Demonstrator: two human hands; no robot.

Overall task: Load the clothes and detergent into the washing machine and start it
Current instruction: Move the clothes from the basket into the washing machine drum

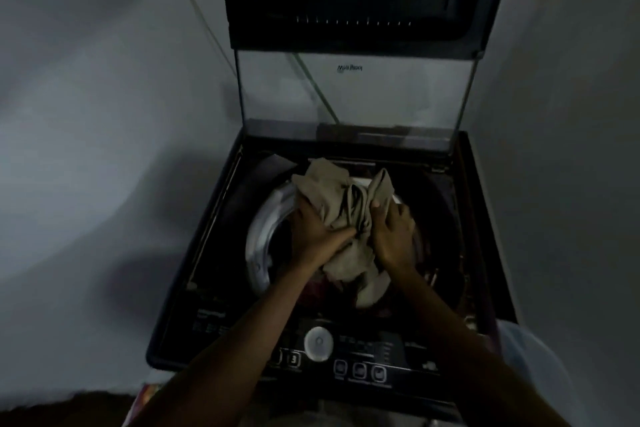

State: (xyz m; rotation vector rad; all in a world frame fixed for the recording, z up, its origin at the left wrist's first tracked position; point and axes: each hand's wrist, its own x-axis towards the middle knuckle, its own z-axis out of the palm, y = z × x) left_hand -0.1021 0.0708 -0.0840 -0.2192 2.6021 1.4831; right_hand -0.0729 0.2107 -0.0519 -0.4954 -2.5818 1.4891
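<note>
A dark top-loading washing machine [194,253] stands in front of me with its glass lid [349,94] raised upright. A crumpled beige garment [332,191] hangs over the mouth of the steel drum [266,236]. My left hand [317,236] grips its left side and my right hand [393,236] grips its right side, both over the drum opening. Dark reddish clothes [311,295] lie lower in the drum, partly hidden. No detergent is in view.
The control panel runs along the near edge, with a round white dial [318,343] and a row of square buttons [360,369]. Pale walls close in on the left and right. A green cord [311,80] runs behind the lid. The room is dim.
</note>
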